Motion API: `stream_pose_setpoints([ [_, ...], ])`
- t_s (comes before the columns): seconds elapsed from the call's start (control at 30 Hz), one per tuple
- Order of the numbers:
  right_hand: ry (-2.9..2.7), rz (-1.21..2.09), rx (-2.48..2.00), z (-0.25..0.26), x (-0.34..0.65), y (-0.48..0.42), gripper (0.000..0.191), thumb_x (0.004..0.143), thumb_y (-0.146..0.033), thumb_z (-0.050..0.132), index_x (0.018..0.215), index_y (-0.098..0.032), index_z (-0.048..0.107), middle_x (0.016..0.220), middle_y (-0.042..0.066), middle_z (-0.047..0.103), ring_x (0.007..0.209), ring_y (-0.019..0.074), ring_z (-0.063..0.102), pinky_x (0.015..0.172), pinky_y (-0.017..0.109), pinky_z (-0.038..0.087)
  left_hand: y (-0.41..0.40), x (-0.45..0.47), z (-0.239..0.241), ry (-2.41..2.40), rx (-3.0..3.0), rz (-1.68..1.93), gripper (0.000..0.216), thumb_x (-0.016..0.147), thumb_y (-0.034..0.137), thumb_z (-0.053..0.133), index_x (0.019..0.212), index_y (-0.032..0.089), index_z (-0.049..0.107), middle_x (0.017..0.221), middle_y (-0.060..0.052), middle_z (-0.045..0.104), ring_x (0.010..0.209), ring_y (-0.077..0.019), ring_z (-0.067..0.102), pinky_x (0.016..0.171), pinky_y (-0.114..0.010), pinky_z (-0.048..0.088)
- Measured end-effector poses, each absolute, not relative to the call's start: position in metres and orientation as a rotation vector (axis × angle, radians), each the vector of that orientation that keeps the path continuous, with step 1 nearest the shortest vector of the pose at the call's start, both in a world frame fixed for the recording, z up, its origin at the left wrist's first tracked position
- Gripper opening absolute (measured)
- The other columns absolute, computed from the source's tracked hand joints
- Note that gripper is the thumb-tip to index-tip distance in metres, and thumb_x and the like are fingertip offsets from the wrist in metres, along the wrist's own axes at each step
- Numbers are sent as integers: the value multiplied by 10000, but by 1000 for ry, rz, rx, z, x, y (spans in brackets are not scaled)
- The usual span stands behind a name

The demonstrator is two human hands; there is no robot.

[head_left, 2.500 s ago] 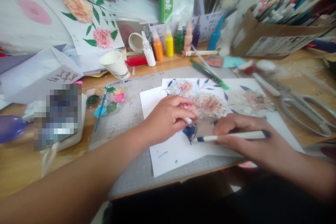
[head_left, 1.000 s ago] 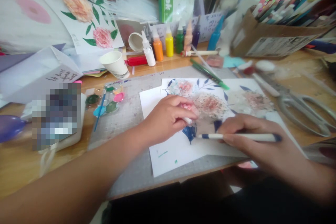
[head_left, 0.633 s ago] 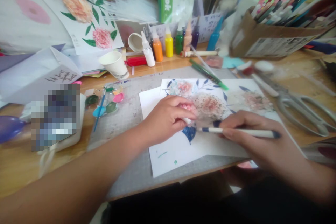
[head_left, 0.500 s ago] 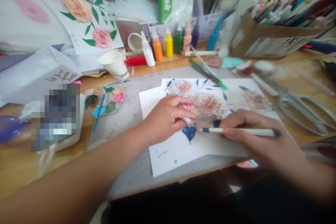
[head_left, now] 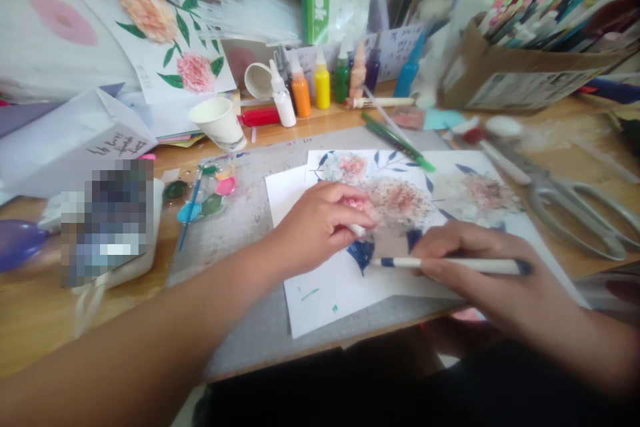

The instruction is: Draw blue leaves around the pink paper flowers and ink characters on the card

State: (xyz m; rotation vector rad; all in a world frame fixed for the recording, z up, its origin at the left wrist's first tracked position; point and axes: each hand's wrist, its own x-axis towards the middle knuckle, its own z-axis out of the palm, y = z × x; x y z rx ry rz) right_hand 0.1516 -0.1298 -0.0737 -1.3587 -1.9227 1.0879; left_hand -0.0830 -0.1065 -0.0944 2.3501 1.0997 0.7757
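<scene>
My right hand is closed around a white marker pen with dark blue ends. The marker lies nearly level, its tip pointing left, just beside a dark blue painted leaf. The leaf is on a white sheet of paper with a flower painting. My left hand rests on this painting with curled fingers. A small white and pink bit shows at its fingertips, but I cannot make out what it is. Further right, a pale pink speckled flower fills the paper between the hands.
A grey cutting mat lies under the paper. Large scissors are at the right, and a green pen lies above the painting. A paint palette with a blue brush, a paper cup and several paint bottles stand behind.
My right hand has moved slightly down and left, bringing the marker lower and its tip nearer the blue leaf. My left hand has stayed in place.
</scene>
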Motion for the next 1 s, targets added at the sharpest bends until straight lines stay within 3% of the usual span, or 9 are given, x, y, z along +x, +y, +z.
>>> stream_pose_setpoints([
  [0.43, -1898, 1133, -1311, -77, 151, -135, 159, 784, -342, 609, 674, -236, 654, 733, -4, 677, 590, 143, 593, 485, 222, 465, -107, -83, -94, 1098, 2346, 772, 274, 748, 30, 637, 921, 229, 710, 1166, -60, 622, 1059, -205, 567, 920, -402, 442],
  [0.8, -1856, 982, -1400, -74, 148, -127, 141, 783, -348, 630, 710, -229, 652, 717, 4, 676, 667, 170, 623, 558, 247, 488, -107, -83, -93, 1108, 2334, 760, 259, 765, 61, 642, 931, 248, 707, 1169, -52, 619, 1061, -198, 568, 918, -404, 450],
  [1.0, -1934, 1077, -1355, -74, 151, -128, 170, 777, -365, 636, 675, -229, 642, 732, 1, 672, 662, 163, 613, 551, 239, 477, -107, -83, -93, 1099, 2340, 771, 256, 757, 38, 638, 935, 205, 715, 1158, -77, 622, 1051, -208, 568, 910, -390, 449],
])
